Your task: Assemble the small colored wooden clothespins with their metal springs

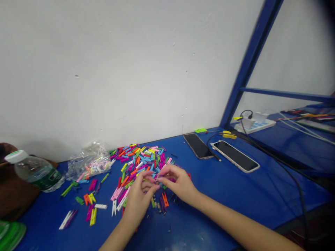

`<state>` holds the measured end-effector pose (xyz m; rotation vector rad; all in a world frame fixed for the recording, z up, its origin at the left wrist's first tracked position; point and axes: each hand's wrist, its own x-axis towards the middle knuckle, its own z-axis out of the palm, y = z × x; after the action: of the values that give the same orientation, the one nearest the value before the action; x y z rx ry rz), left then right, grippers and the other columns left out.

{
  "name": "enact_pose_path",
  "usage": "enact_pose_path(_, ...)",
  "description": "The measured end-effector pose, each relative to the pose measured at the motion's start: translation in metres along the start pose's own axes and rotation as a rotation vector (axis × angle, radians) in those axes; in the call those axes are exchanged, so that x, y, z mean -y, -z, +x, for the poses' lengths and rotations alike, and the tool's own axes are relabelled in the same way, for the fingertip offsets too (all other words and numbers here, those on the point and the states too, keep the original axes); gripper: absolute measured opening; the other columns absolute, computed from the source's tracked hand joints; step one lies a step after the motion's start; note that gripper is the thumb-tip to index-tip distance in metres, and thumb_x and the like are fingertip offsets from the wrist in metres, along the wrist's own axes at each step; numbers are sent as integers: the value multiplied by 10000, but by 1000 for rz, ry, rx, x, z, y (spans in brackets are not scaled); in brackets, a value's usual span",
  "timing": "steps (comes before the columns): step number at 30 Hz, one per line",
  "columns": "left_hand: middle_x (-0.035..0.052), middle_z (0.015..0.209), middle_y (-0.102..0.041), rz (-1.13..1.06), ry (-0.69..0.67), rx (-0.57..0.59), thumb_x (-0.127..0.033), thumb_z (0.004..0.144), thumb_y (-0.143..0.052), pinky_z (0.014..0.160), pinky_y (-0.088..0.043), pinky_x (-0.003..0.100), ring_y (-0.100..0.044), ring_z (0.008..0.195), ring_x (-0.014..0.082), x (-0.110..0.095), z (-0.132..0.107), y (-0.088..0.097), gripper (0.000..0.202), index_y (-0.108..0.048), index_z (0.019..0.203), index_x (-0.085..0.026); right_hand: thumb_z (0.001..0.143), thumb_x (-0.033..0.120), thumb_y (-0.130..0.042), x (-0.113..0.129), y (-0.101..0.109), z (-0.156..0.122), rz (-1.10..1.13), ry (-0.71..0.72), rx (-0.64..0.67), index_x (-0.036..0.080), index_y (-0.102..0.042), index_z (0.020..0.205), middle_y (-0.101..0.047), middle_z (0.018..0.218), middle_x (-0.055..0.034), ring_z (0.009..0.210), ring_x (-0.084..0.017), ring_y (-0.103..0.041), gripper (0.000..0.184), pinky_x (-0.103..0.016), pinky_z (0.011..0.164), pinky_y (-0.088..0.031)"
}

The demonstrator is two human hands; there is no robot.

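My left hand [142, 191] and my right hand [179, 183] meet over a heap of small colourful clothespins [138, 160] on the blue table. Both have thumb and fingers pinched together, fingertips nearly touching. Whatever lies between the fingertips is too small and too covered to make out. An orange clothespin [165, 199] lies just below my hands. To the left of the heap are several loose clothespins, among them a yellow one [93, 216] and a white piece [101, 206]. My hands hide part of the heap.
A clear plastic bag [90, 164] with clothespins in it lies against the wall. Left of it leans a water bottle [39, 170]. On the right are a dark phone [198, 146], a white-edged phone [235, 156], a black cable [282, 162] and a power strip [256, 126].
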<state>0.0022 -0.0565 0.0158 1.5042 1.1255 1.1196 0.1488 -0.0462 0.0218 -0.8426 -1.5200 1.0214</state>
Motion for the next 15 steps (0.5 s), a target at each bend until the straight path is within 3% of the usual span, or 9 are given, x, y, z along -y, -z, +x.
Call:
enact_pose_path(7,-42,761,-505,-100,67,1,-144,657,-591,576,-447,193,-579,589,81,0,-1,-2,350,-416,955,-199,706,211,-577,-3,0,-2,-107,90,-32,169,-549,734,-556,738,-20,674,-128,-555,59,-233,587,-468)
enact_pose_path(15,-78,677,-504,-244,141,-14,-124,610,-632,533,-443,180,-544,499,50,0,0,-4,421,-395,950,-203,730,171,-554,-3,0,-5,-390,343,-88,167,-537,735,-549,681,-18,648,-129,-522,18,-247,584,-420)
